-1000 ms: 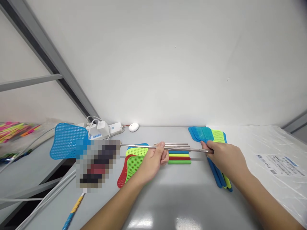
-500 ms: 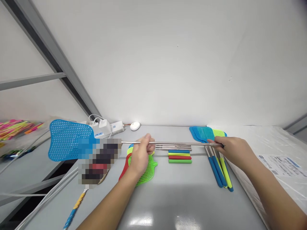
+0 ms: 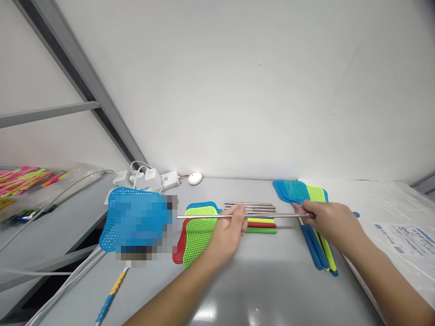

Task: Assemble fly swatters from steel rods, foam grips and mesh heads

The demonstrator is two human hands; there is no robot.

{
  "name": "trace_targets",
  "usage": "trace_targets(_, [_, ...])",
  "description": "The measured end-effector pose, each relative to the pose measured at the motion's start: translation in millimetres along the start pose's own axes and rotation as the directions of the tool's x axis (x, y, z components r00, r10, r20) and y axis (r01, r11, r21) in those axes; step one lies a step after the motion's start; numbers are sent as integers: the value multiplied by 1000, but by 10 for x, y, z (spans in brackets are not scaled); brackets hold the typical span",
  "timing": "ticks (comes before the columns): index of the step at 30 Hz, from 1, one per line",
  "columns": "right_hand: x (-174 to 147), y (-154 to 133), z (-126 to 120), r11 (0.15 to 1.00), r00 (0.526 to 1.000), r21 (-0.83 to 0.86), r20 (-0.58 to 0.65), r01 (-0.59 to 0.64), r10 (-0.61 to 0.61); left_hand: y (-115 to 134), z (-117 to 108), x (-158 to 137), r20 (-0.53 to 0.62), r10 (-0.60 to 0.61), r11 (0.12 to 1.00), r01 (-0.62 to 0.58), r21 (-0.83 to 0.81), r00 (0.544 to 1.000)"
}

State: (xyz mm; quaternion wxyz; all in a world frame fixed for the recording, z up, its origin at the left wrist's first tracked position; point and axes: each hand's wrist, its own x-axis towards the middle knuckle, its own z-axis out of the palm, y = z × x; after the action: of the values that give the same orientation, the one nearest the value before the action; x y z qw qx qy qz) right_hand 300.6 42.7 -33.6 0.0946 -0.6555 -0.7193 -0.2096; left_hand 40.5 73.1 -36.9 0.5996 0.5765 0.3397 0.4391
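A blue fly swatter (image 3: 110,217) with a thin metal rod is held level above the grey table. Its mesh head points left, partly covered by a pixelated patch. My left hand (image 3: 228,232) is closed round the middle of the rod, palm turned up. My right hand (image 3: 324,222) grips the right end, and a blue tip (image 3: 356,214) shows beyond it. Below the left hand lie loose swatter heads, a green one (image 3: 199,235) on top of a red one (image 3: 179,249). Metal rods (image 3: 251,204) and coloured handles (image 3: 261,230) lie behind and beside that hand.
Several assembled swatters (image 3: 314,246) lie under my right hand. White plastic wrapping (image 3: 390,203) covers the right side. Along the back are a power strip (image 3: 170,181) and a white mouse-shaped object (image 3: 195,179). A striped handle (image 3: 112,294) lies front left, near cables and a metal frame.
My left hand has moved right along the rod. The blue head has come right and slightly lower, and the stretch of rod between head and right hand looks shorter.
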Motion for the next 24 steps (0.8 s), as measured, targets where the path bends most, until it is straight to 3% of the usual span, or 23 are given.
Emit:
trace_targets(5, [-33, -250, -48, 998, 999, 53, -6, 33, -32, -23, 22, 0, 22, -15, 1000, 15, 1, 1000])
trace_targets(10, [-21, -228, -57, 991, 1000, 132, 15, 4, -6, 60, -70, 26, 5, 3, 998, -4, 70, 1000])
trace_targets(14, [13, -99, -35, 988, 993, 144, 115, -52, 35, 121, -184, 101, -194, 87, 989, -108, -102, 977])
trace_targets(19, [55, 59, -11, 977, 942, 121, 310, -174, 130, 186, -333, 208, -463, 180, 944, -285, -168, 868])
trace_targets(24, [57, 94, -13, 978, 934, 125, 337, -167, 116, 180, -351, 213, -570, 166, 940, -304, -154, 804])
